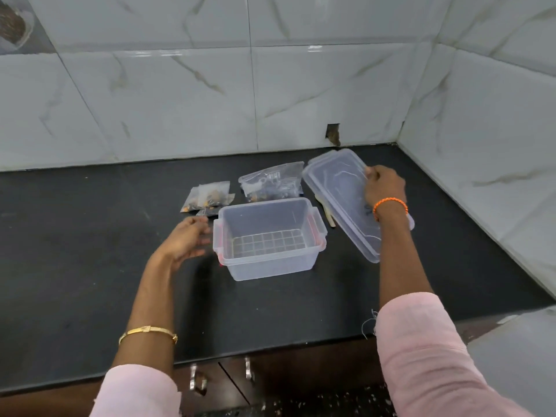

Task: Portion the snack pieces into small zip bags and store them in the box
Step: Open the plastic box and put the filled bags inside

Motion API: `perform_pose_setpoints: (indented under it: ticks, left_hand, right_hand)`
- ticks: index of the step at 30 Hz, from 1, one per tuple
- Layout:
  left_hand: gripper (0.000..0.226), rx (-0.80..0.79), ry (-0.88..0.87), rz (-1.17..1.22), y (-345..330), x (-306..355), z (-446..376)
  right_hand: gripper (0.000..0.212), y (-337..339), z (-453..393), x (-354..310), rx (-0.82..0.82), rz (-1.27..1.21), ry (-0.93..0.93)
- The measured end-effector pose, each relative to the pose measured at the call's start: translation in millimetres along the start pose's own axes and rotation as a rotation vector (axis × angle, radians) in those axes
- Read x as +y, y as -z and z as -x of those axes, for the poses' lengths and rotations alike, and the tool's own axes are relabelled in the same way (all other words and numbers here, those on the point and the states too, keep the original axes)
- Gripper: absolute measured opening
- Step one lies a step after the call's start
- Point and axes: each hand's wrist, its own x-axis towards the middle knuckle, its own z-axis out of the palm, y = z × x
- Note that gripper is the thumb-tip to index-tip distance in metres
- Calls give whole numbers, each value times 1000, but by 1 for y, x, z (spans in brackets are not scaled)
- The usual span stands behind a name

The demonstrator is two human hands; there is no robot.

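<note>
A clear plastic box (268, 267) with red latches stands open and empty on the black counter. My left hand (189, 239) hovers just left of it, fingers relaxed and holding nothing. My right hand (383, 185) grips the far edge of the clear lid (337, 194), which lies tilted to the right of the box. Behind the box sit small zip bags with snack pieces (209, 195) and a larger clear bag (272, 183) holding more contents.
A pale stick-like object (328, 216) pokes out from under the lid. Tiled walls close off the back and right side of the counter (90, 251). Cabinet handles (197, 382) show below the front edge.
</note>
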Motion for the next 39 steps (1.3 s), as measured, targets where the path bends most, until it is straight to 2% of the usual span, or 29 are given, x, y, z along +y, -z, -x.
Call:
perform_pose_setpoints:
  ticks: [3, 6, 9, 12, 17, 19, 21, 24, 25, 28, 30, 33, 37, 39]
  left_hand:
    - [34, 60, -118, -49, -16, 12, 1]
    - [27, 188, -206, -35, -41, 16, 1]
    - [17, 269, -249, -48, -50, 13, -1]
    - [19, 324, -242, -50, -48, 8, -2]
    - [15, 360, -235, -132, -50, 10, -5]
    - [23, 363, -228, -190, -45, 20, -9]
    - [22, 360, -256, -232, -41, 38, -18]
    - [34, 278, -313, -332, -41, 73, -43]
    - [43, 230, -322, -389, -42, 82, -55]
    - [68, 45, -288, -593, -50, 98, -89]
    - [76, -59, -231, -716, -55, 97, -107]
    - [69, -63, -214, -800, -60, 86, -121]
    - [43, 48, -275, -712, -57, 86, -130]
    - [20, 45, -298, -572, -53, 90, -133]
  right_hand:
    - [31, -3, -1, 40, 58, 90, -187]
    - [34, -16, 11, 73, 123, 209, -302]
    - [37, -27, 25, 93, 160, 289, -375]
    - [37, -33, 33, 101, 160, 357, -399]
    - [29, -36, 27, 91, 248, 273, -498]
    - [32, -35, 16, 69, 303, 141, -448]
    - [30, -37, -1, 35, 236, -65, -267]
    - [29, -51, -31, -24, -59, -245, -30]
    - [35, -59, -40, -39, -174, -206, 9]
    - [72, -92, -62, -65, -548, -28, 27]
    - [86, -116, -68, -66, -685, -4, 5]
    - [80, -143, -73, -54, -663, -134, -16]
    - [22, -154, -86, -40, -496, -257, -39]
    - [21, -149, -89, -41, -461, -311, -26]
